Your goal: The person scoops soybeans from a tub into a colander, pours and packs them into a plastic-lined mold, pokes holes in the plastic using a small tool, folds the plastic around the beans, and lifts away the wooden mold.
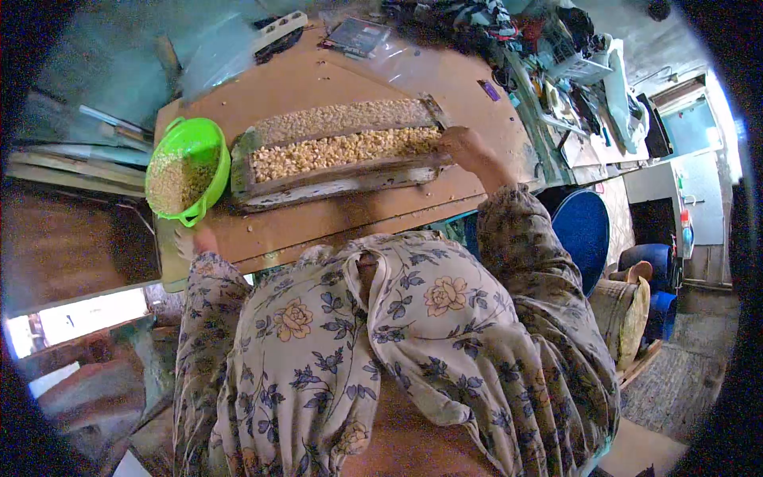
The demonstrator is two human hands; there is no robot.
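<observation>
A bright green plastic bowl (222, 171) with looped handles holds pale kernels and leans at the table's left end. Just under its near handle is my left hand (199, 240), closed at the bowl's edge, with its fingers mostly hidden. A long, worn wooden frame (342, 179) lies across the table, its front section filled with a layer of pale yellow, nut-like kernels (334, 153). Behind these runs a strip of finer, greyer pieces (342, 118). My right hand (470, 151) is at the frame's right end, fingers bent down by the kernels; anything inside them is hidden.
The brown tabletop (318, 79) has scattered crumbs and a small purple packet (489, 90). At the back lie a dark flat case (358, 36) and clear plastic sheeting (218, 52). Cluttered shelving (580, 67) stands right, above blue barrels (584, 230).
</observation>
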